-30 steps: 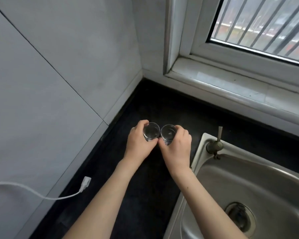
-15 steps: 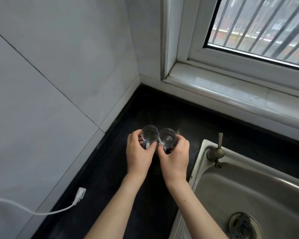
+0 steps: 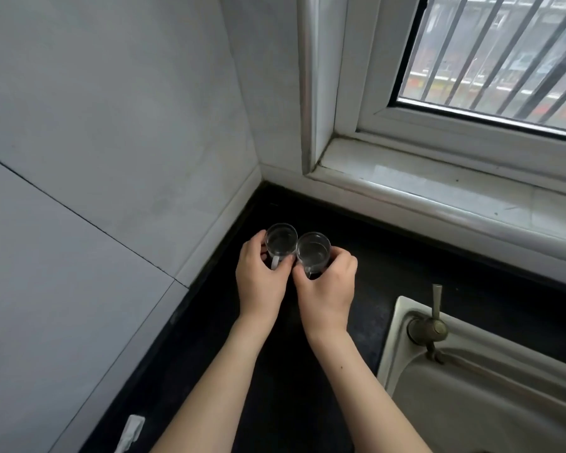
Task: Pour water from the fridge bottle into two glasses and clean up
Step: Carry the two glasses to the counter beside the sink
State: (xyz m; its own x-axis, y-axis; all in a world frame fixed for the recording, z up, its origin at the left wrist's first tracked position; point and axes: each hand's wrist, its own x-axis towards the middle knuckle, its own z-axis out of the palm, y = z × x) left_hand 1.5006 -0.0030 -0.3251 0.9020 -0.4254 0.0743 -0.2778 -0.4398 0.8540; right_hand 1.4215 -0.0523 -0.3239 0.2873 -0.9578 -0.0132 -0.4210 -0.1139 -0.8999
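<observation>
**Two glasses parked side by side in the corner**

Nearest the camera, a white plug lies at the bottom edge, on the strip where the black table meets the wall; it is well clear of the work. To the right, the steel sink with its tap handle sits just beside the right forearm, probably the reason the glasses are kept to the left of it, on flat table rather than near the basin lip.

Both forearms reach forward together. The left hand is curled around the left glass, thumb and fingers wrapping its wall and small handle. The right hand is likewise closed around the right glass. Each hand grips its own glass from the near side, leaving the open mouths unobstructed.

The glasses stand upright, rims touching or very nearly so, and seem to rest on the table, though the bases are hidden by the fingers. Both are clear; whether they hold water is hard to tell from above. Pairing them tightly likely keeps them tucked away and tidy, which fits a putting-away step more than pouring, since no bottle is in view.

Beyond them the table runs into the corner, tiled wall to the left, and the white window sill with a barred window behind.
</observation>
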